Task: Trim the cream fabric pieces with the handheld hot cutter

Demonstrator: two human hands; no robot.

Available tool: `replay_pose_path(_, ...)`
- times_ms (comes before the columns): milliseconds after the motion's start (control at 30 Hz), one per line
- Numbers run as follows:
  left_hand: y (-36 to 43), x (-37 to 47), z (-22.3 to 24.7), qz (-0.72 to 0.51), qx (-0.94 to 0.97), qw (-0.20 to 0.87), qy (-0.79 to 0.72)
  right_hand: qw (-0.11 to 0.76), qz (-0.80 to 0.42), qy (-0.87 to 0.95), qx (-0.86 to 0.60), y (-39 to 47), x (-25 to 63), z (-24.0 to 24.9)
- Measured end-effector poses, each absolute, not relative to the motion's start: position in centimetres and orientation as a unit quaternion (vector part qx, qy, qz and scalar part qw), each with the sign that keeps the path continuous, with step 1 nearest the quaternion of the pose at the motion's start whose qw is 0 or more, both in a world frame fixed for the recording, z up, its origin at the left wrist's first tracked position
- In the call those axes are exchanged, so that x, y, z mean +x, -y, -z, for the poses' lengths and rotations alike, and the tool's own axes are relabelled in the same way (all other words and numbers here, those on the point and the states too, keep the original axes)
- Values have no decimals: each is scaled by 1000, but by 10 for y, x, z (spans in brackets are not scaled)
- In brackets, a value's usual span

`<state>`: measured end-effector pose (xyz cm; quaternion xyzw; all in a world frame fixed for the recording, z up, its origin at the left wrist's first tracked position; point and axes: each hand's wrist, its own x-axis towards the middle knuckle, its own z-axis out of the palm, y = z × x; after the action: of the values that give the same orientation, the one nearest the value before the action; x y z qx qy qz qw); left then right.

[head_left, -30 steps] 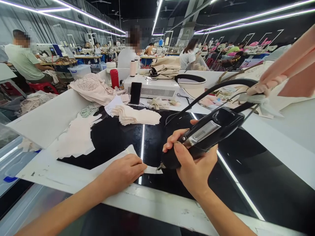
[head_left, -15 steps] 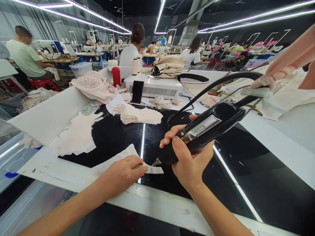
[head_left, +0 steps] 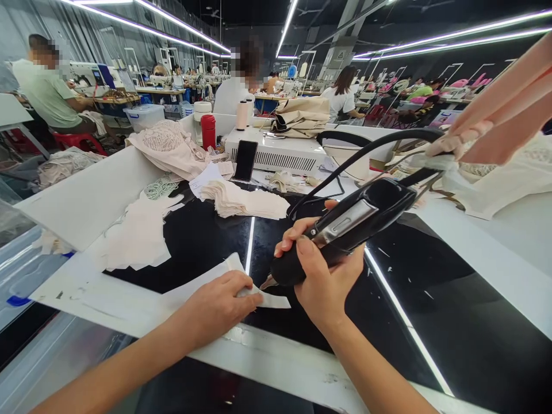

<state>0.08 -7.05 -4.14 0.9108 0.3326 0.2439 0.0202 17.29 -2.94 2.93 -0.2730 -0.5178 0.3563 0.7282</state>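
Black tool (head_left: 342, 230) slants tip-down leftward, gripped in right hand (head_left: 325, 279), left hand (head_left: 222, 302) pressing white fabric (head_left: 276, 301).

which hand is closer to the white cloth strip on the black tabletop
Left. The left hand rests on the white cloth strip; the right hand is off past its right end, gripping the black tool.

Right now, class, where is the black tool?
In the head view, the black tool is right of centre, gripped in the right hand, its tip near the left hand.
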Motion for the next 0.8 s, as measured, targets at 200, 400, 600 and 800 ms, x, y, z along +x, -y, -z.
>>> replay_pose_path(200,70,1,41,-258,906,21,-335,723,-354,523,-278,27,166,-30)
replay_pose_path(400,69,1,44,-270,903,20,-335,726,-354,518,-281,24,164,-30)
replay_pose_path(600,69,3,46,-273,901,14,-338,726,-361,521,-268,21,160,-27)
replay_pose_path(800,70,3,41,-263,904,43,-334,724,-346,526,-282,19,168,-30)
